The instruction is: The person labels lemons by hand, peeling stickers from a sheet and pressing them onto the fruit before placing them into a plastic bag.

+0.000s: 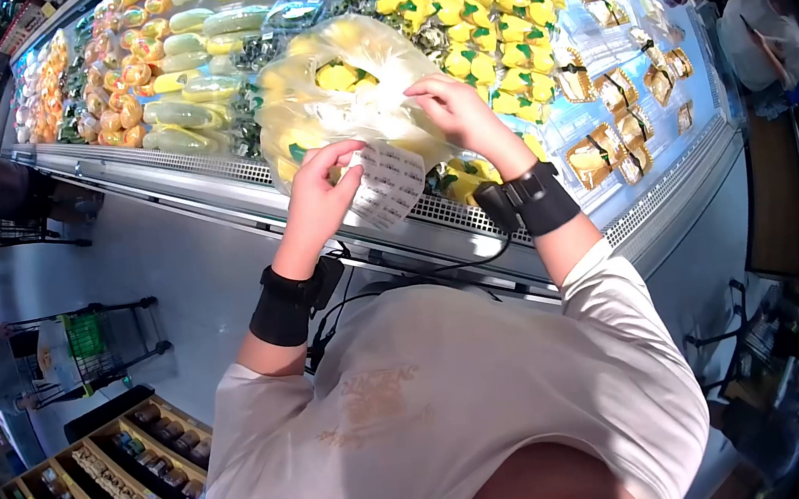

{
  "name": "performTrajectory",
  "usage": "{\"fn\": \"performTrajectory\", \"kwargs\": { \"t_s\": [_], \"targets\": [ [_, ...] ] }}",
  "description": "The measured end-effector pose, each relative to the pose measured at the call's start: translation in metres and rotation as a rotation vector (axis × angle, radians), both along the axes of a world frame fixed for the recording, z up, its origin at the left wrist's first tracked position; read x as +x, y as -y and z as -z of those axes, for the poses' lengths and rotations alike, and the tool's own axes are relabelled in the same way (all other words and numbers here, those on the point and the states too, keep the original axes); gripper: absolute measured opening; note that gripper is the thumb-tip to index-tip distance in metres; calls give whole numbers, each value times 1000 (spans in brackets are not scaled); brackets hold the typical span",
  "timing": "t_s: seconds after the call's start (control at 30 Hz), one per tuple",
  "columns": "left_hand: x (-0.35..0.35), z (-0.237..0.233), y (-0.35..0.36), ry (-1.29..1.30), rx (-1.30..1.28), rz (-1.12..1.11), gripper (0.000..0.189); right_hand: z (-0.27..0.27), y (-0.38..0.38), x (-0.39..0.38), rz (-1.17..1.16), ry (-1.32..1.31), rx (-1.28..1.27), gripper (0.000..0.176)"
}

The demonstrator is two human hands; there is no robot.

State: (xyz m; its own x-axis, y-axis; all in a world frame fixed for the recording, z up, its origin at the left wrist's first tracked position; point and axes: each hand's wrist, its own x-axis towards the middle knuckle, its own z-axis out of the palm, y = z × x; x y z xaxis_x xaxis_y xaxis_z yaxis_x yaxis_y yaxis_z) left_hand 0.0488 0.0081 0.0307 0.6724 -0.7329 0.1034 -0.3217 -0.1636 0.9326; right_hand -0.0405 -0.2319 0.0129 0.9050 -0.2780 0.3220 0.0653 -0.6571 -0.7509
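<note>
A large clear plastic bag (pixel 372 41) with yellow packs inside lies on the front of the chilled display. My left hand (pixel 320 197) is closed, pinching a white sheet of printed labels (pixel 389 185) between thumb and fingers, at the bag's near edge. Over the bag's right side is my right hand (pixel 465 120), its fingers curled together in a pinch against the shiny plastic. Whether a small label or only a fold of the bag is between those fingertips I cannot make out. Both wrists wear black bands.
Rows of yellow packs (pixel 475 17) fill the display behind the bag. Wrapped long green vegetables (pixel 185 111) and round orange produce (pixel 123 104) sit left, gold-coloured packs (pixel 594 158) right. A shopping cart (pixel 89 346) stands in the left aisle. Another person (pixel 759 25) is at right.
</note>
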Motion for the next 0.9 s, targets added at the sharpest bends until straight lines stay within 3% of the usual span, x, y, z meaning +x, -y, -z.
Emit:
{"fn": "performTrajectory", "kwargs": {
  "t_s": [0.03,0.1,0.17,0.27,0.37,0.43,0.53,0.57,0.63,0.7,0.73,0.77,0.8,0.83,0.9],
  "targets": [
    [3,-2,-3,34,21,-6,28,9,-1,24,-42,8,-24,21],
    [8,9,-13,-225,-153,20,24,18,-9,63,-92,-19,-59,23],
    [12,21,-29,-351,-124,4,22,39,-14,99,-68,-112,-126,27],
    [14,33,-51,-302,-80,-5,16,68,-9,145,-24,-592,-371,23],
    [14,32,-68,-247,-76,-23,13,62,-24,156,194,-615,-331,17],
    [16,36,-78,-205,-58,-6,14,58,-30,169,21,-714,-402,20],
    [19,44,-91,-257,-62,-30,15,100,-24,200,-312,-636,-261,38],
    [21,46,-90,-254,-69,-30,15,122,-18,205,-310,-634,-269,38],
    [21,51,-97,-313,-101,-27,15,159,-14,219,-330,-381,-250,53],
    [25,56,-100,-286,-85,-63,16,141,-19,216,-356,-478,-282,54],
    [27,58,-99,-268,-93,-26,15,140,-17,224,-347,-623,-250,44],
    [27,58,-98,-251,-103,15,14,122,-26,216,-276,-576,-226,45],
    [25,56,-96,-248,-111,-19,14,76,-42,208,-209,-756,-124,45],
    [24,53,-93,-264,-72,-7,14,88,-43,213,-238,-751,-142,45],
    [23,52,-91,-276,-37,-17,15,116,-41,218,-68,-460,-193,44]
  ]
}}
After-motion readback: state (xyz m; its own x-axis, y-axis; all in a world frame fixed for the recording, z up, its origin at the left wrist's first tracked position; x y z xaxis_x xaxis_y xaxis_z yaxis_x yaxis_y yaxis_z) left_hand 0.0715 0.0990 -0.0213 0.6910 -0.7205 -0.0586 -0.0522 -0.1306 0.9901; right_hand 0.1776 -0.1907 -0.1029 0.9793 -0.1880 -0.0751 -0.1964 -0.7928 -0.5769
